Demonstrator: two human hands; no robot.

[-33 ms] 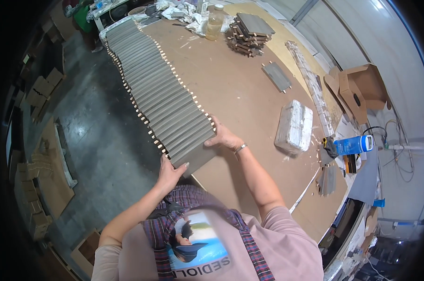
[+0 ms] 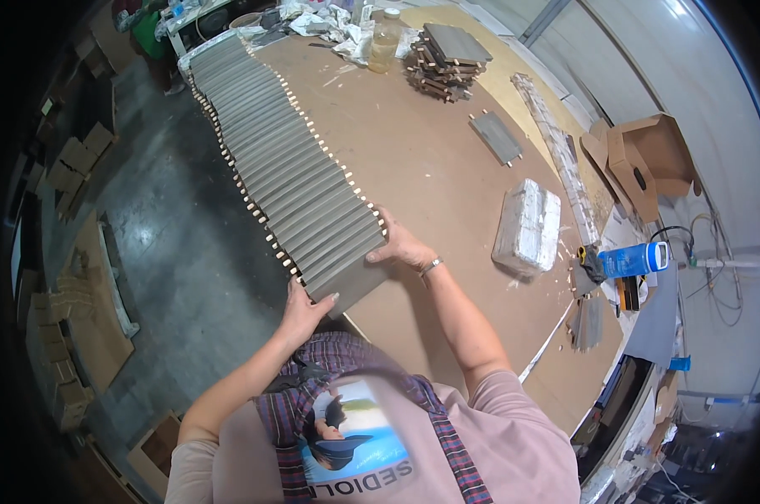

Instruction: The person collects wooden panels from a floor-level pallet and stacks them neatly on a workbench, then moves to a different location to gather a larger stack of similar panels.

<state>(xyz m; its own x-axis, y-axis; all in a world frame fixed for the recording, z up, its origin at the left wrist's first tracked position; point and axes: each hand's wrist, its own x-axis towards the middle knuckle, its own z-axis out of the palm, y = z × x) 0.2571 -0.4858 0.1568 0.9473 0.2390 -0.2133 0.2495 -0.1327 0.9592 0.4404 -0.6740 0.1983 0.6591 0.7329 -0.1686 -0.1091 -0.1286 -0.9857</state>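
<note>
A long row of grey wooden panels [image 2: 300,172] stands on edge, packed face to face, along the left side of the table. Pale dowels stick out from both sides of the row. At its near end, my left hand [image 2: 307,314] grips the left corner of the nearest grey panel [image 2: 346,284], thumb on its face. My right hand [image 2: 403,248] holds the same panel's right end, its thumb also on the face. The fingertips behind the panel are partly hidden. One loose panel with dowels [image 2: 497,138] lies flat farther right.
Across the brown tabletop [image 2: 430,197] stand a stack of dowelled panels [image 2: 449,60], a bottle of yellowish liquid [image 2: 385,42] and a white taped block [image 2: 527,228]. A blue bottle [image 2: 628,260] and an open cardboard box [image 2: 649,164] lie at right. Someone in green [image 2: 149,38] is at far left.
</note>
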